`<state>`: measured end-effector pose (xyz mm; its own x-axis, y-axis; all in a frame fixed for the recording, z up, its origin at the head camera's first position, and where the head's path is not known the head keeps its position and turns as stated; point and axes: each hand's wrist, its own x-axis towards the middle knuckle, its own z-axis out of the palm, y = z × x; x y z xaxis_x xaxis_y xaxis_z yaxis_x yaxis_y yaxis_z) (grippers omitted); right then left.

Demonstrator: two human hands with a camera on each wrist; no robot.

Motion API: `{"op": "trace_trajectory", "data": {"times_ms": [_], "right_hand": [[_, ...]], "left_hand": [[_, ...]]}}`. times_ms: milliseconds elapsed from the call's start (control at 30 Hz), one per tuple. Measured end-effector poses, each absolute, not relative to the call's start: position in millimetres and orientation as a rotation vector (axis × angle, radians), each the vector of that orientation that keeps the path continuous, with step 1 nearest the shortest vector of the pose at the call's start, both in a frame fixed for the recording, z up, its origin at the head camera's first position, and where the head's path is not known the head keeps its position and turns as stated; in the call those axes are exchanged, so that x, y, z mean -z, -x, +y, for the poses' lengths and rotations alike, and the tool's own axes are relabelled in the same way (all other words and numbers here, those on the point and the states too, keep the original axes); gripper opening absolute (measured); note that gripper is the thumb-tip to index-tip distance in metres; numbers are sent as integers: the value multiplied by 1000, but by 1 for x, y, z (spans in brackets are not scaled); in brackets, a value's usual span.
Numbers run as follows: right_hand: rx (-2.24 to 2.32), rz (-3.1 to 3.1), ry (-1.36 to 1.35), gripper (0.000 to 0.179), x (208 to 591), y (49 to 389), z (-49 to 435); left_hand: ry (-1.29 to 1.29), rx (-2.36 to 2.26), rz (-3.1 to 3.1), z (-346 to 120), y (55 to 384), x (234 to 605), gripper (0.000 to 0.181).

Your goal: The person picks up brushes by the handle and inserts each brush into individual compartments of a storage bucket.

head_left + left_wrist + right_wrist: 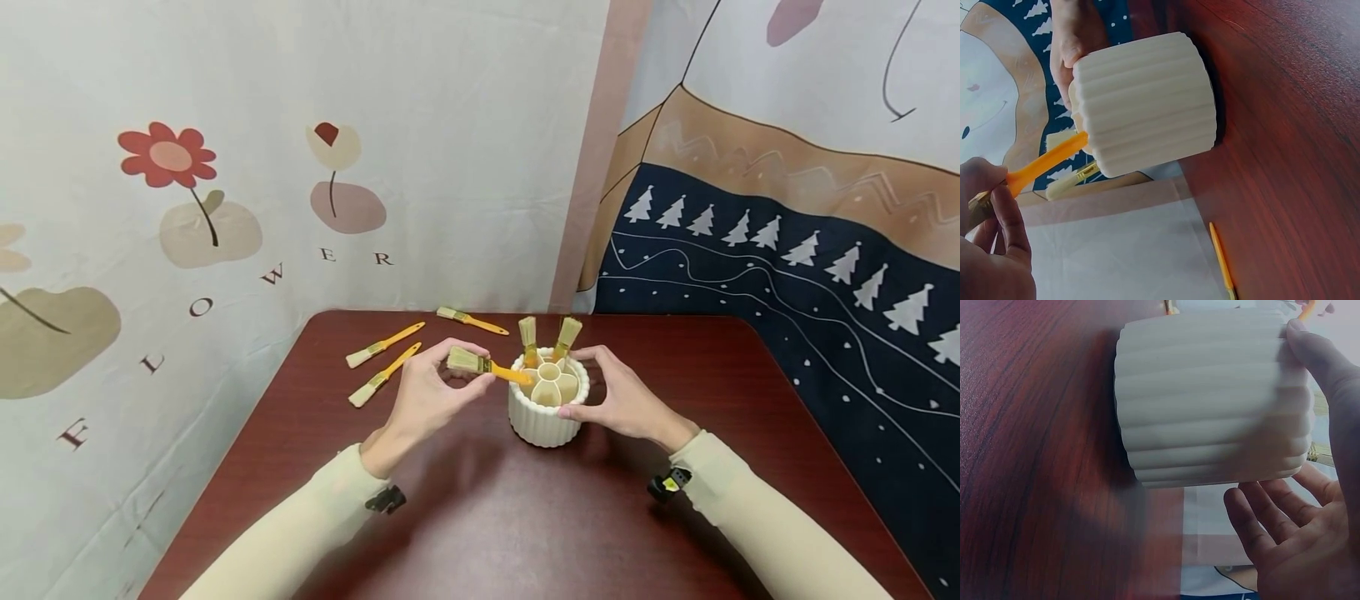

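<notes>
A cream, ribbed round brush holder (543,425) with flower-shaped compartments stands on the table. My right hand (628,398) holds it by the rim, thumb on the near side and fingers round the right side; the right wrist view shows the fingers (1266,519) spread along its wall (1210,394). My left hand (431,390) pinches a flat paintbrush (510,375) near its metal band, bristles pointing left. The tip of its orange handle (1054,161) reaches over the holder's left rim. Two paintbrushes (528,331) stand bristles up in the back compartments.
Left of the holder, two more paintbrushes (386,344) (384,375) lie side by side on the dark red table (525,517). Another paintbrush (472,322) lies near the back edge. Printed cloths (465,150) hang right behind the table.
</notes>
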<state>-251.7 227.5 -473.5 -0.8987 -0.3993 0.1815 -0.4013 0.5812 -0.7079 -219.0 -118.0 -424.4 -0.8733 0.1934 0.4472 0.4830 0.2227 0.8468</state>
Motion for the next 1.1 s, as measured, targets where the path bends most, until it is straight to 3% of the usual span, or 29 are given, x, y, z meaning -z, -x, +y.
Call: {"op": "trace_trajectory", "data": {"times_ms": [1100], "right_hand": [[-1238,-2780,-720,94,475,254,227]], "left_hand": [[607,1652,-2376,-86,251,447,29]]}}
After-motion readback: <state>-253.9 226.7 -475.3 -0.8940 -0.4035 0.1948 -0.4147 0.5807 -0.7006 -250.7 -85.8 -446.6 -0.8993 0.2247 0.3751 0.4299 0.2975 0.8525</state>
